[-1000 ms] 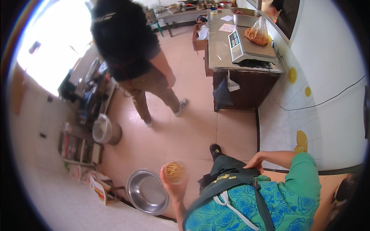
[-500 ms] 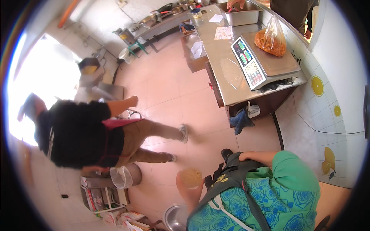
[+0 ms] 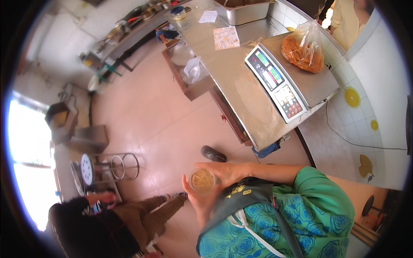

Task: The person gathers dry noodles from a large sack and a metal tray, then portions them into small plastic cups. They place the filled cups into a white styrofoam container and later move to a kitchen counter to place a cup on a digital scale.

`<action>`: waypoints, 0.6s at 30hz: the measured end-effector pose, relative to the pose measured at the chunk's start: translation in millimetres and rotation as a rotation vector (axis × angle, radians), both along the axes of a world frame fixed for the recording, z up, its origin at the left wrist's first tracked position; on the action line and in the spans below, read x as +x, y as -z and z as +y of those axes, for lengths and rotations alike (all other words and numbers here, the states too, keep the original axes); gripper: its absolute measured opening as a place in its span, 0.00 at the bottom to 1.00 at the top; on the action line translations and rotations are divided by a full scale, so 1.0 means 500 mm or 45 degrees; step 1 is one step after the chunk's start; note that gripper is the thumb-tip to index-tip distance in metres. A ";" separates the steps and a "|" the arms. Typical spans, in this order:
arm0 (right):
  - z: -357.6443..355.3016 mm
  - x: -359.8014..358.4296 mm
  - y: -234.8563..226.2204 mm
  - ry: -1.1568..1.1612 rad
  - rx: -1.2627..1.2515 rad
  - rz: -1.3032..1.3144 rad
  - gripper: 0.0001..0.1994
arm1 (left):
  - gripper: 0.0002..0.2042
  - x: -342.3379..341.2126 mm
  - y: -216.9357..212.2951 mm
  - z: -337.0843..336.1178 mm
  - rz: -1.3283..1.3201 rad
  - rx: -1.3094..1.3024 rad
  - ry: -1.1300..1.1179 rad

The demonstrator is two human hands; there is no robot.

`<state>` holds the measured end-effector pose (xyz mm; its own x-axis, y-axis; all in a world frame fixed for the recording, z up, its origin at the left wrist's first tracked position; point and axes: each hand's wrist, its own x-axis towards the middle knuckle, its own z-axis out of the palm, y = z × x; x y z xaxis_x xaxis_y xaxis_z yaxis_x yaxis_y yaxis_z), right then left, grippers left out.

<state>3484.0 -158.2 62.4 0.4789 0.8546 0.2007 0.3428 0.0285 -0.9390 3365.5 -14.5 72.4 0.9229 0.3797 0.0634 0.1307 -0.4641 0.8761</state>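
A small round clear tub of thin, pale yellow sticks that look like toothpicks (image 3: 202, 180) is held in front of my body, its top facing up. My left hand (image 3: 199, 201) is wrapped round the tub's left and near side. From the right, my right hand (image 3: 225, 173) closes on its far and right side, my right forearm lying across my front. Whether the tub has a lid I cannot tell. My dark apron (image 3: 241, 191) is just behind the hands.
Ahead on the right is a steel-topped counter (image 3: 241, 92) with a scale (image 3: 279, 86), a bag of orange-red food (image 3: 303, 49), papers and a steel pan (image 3: 245, 13). Open drawers (image 3: 191, 88) jut from its left side. A person in dark clothes (image 3: 97, 228) is at the lower left, near stools (image 3: 116, 167).
My right hand has come from my lap to the tub, which only my left hand held before. The view has shifted closer to the counter. The other person now appears lower left.
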 end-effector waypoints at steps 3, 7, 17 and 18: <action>0.061 0.090 0.001 0.171 0.023 0.265 0.56 | 0.52 0.139 0.004 0.080 -0.058 -0.160 0.152; 0.137 0.219 -0.022 0.419 -0.118 0.110 0.52 | 0.55 0.309 -0.027 0.181 0.064 -0.294 0.381; 0.195 0.449 -0.058 1.079 0.018 0.040 0.44 | 0.46 0.651 -0.064 0.325 -0.178 -0.221 0.777; 0.186 0.474 -0.056 1.178 -0.041 -0.117 0.44 | 0.44 0.671 -0.063 0.335 -0.141 -0.240 0.794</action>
